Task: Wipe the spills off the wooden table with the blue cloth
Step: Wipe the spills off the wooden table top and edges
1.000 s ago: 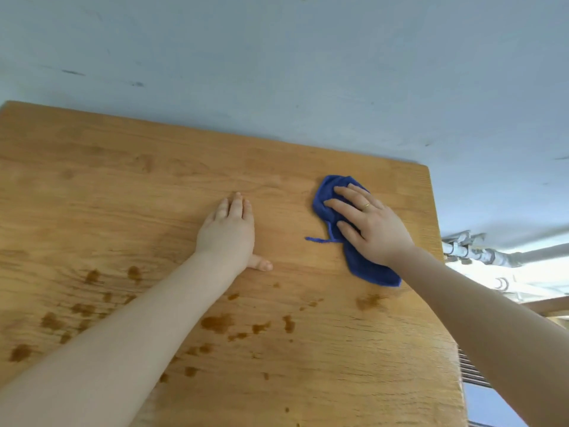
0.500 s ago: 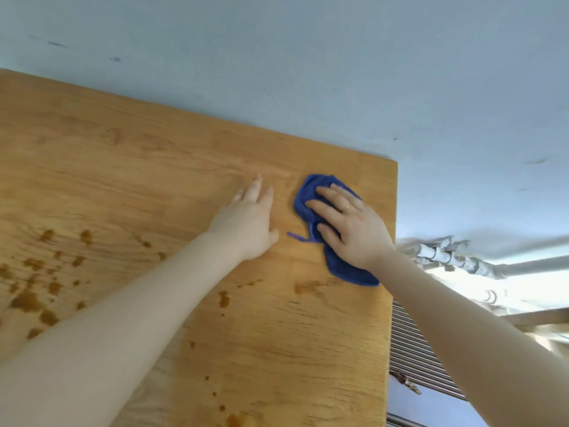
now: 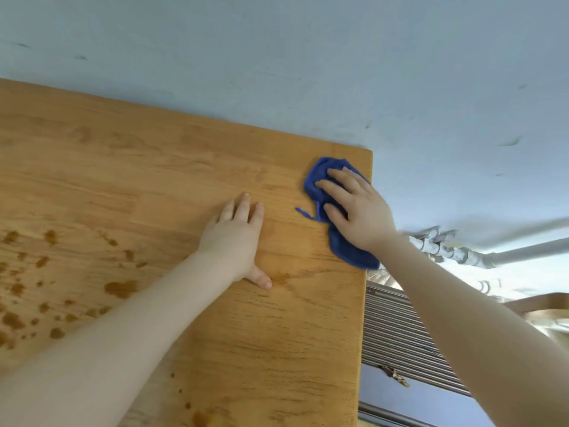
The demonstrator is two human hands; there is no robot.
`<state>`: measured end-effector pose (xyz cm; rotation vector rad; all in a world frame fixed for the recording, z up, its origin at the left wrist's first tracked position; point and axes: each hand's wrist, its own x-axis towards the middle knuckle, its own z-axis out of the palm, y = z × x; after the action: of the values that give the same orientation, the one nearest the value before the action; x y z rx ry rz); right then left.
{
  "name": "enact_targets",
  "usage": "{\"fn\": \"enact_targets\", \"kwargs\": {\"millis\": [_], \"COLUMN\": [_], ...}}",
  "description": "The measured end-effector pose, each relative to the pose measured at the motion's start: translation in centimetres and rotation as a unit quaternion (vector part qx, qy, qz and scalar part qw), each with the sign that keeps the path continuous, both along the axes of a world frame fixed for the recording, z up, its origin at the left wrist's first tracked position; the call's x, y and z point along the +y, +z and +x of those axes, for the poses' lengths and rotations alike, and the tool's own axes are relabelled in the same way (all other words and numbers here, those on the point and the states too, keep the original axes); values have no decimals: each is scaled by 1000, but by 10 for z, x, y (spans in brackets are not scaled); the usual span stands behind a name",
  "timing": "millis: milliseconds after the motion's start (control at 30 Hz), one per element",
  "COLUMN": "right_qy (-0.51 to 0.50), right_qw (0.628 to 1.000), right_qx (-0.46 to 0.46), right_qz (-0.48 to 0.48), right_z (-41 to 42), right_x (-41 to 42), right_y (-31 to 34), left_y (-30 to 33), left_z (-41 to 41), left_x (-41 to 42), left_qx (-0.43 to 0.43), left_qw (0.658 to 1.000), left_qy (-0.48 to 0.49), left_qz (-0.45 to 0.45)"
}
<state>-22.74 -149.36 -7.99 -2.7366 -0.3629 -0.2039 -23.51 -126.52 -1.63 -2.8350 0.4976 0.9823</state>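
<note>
The left hand [image 3: 235, 241] lies flat on the wooden table [image 3: 129, 180], a little right of the frame's centre, palm down. Its fingers are straight and held close together, pointing to the upper right, and the thumb sticks out to the lower right, also touching the wood. The left forearm comes in from the lower left corner of the frame. The right hand [image 3: 354, 208] presses on the blue cloth [image 3: 320, 180], near the far right corner of the table. Its fingers are straight and slightly spread, pointing to the upper left, and they lie on top of the cloth without curling round it. The right forearm comes in from the lower right of the frame and crosses above the table's right edge.

The hand covers the middle of the cloth, so its full shape is hard to see. The thumb of the right hand is hidden. The left forearm covers part of the brown spills [image 3: 34, 288] at the left of the frame, and the frame edge cuts off this stained area.

The cloth is crumpled and long in shape. Its long axis runs from the upper left to the lower right, about parallel to the table's right edge, and its lower end reaches this edge. A thin strip of it points left, toward the left hand.

Behind the table is a pale blue wall [image 3: 308, 72], and at the right there are grey pipes [image 3: 462, 251].
</note>
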Motion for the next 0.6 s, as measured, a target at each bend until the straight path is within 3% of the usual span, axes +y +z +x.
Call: {"fn": "enact_targets", "kwargs": {"millis": [133,367,500,600], "right_qy": [27,-59,-48,20], "right_qw": [999,997,999,1000], "right_qx": [22,39,-16,-11], "right_qz": [29,20,8,-8], "right_z": [-8,54,12,-19], "right_x": [-17,-27,-4,3], "right_y": [-4,-2,-5,-5], "left_y": [0,-4,-5,-4], "left_z": [1,2,0,1], "left_x": [1,4,5,7], "left_qx": [6,23,23,17], "left_qw": [1000,999,999,999], "left_qy": [15,22,21,23], "left_qz": [-20,-41,-40,-41]}}
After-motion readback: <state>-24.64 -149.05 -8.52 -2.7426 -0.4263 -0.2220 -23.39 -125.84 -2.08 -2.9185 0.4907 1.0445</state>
